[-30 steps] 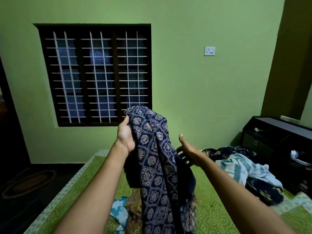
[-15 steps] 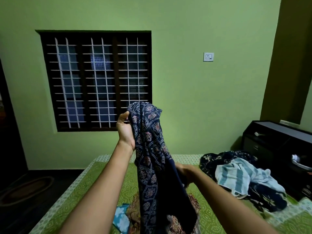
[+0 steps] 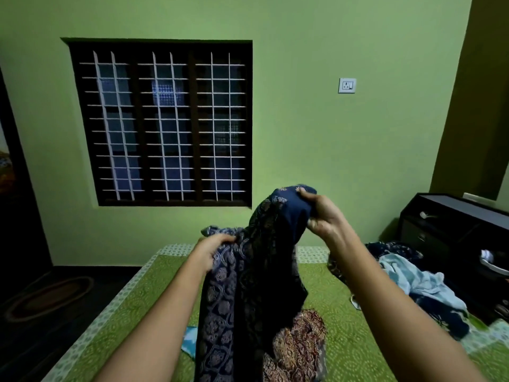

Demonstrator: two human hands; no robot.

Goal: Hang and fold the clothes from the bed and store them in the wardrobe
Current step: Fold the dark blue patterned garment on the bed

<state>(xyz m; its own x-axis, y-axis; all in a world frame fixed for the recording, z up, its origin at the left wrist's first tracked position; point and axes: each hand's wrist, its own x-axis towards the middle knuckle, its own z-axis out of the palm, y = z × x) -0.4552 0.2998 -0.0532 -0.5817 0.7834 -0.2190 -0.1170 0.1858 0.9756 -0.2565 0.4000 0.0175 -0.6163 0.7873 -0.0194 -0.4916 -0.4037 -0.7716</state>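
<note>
Wall: I see a plain green wall (image 3: 316, 147) filling the far side of the room.
Window: a dark-framed window (image 3: 165, 122) with a white grille, far left on that wall.
Bed: the bed (image 3: 132, 312) runs from me to the wall under a green dotted sheet with a pale border.
Navy printed garment: the navy printed garment (image 3: 248, 299) hangs in mid-air over the middle of the bed, held up at two spots. Whether its lower end touches the sheet I cannot tell.
Cabinet: a dark cabinet (image 3: 451, 216) stands at the far right, beside the bed.
Light blue towel: the light blue towel (image 3: 413, 277) lies crumpled on the right side of the bed, over dark printed clothes.
Maroon patterned cloth: the maroon patterned cloth (image 3: 300, 343) lies on the sheet near me, just right of the hanging garment.
Right hand: my right hand (image 3: 322, 216) is the higher one, fingers curled tight round the garment's bunched top.
Left hand: my left hand (image 3: 214, 249) sits lower and to the left, fingers closed over a fold at the garment's left edge.
Wall socket: a white wall socket (image 3: 347, 85) sits right of the window.
</note>
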